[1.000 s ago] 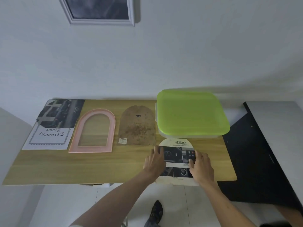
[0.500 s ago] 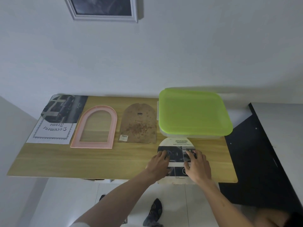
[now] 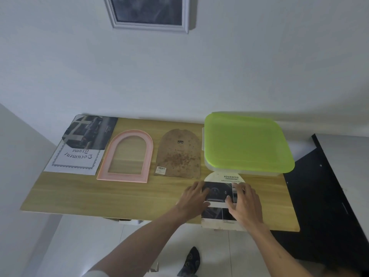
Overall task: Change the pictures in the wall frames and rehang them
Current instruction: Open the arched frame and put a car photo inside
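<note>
An arched printed picture [image 3: 229, 178] headed "ADVANCED" lies at the table's front edge, its lower end hanging over it. My left hand [image 3: 194, 198] rests flat on its left edge with fingers spread. My right hand [image 3: 246, 204] lies flat on its right half, also spread. To the left lie a brown arched backing board [image 3: 178, 154] and an empty pink arched frame [image 3: 123, 177]. A silver-framed dark picture [image 3: 148, 27] hangs on the wall above.
On the wooden table [image 3: 99, 196], a white "Document Frame" sheet [image 3: 76, 158] with a dark photo print [image 3: 89, 132] over it lies far left. A box with a green lid [image 3: 245, 140] stands behind the picture. A black panel [image 3: 329, 196] adjoins the table on the right.
Both hands have shifted inward and a little farther up the arched picture. The view has tilted so more of the wall frame shows.
</note>
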